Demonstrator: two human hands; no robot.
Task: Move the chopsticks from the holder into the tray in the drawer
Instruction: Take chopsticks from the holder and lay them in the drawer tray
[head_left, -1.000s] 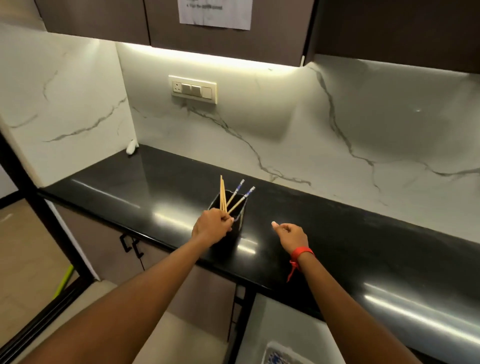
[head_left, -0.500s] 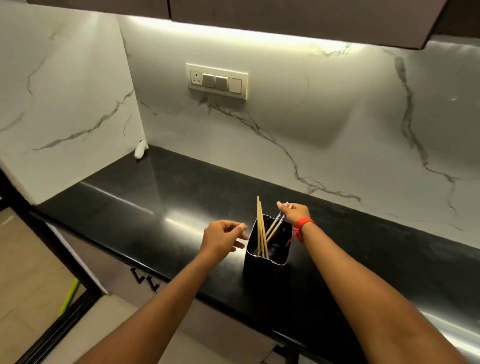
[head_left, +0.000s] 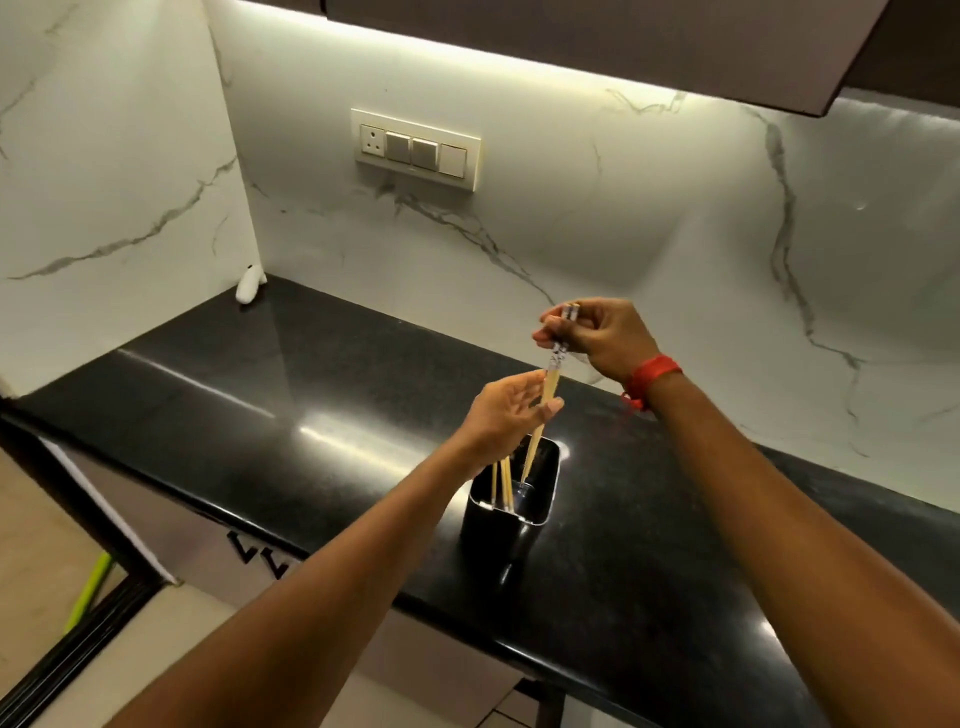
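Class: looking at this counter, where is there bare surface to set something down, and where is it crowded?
The black counter is bare between the small white object in the back left corner and the black holder, and again right of the holder along the marble wall. It is crowded over the holder, where the right hand and left hand meet on the patterned chopsticks.

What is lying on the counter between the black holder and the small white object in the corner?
Nothing: in the head view, only bare black counter separates holder and white object.
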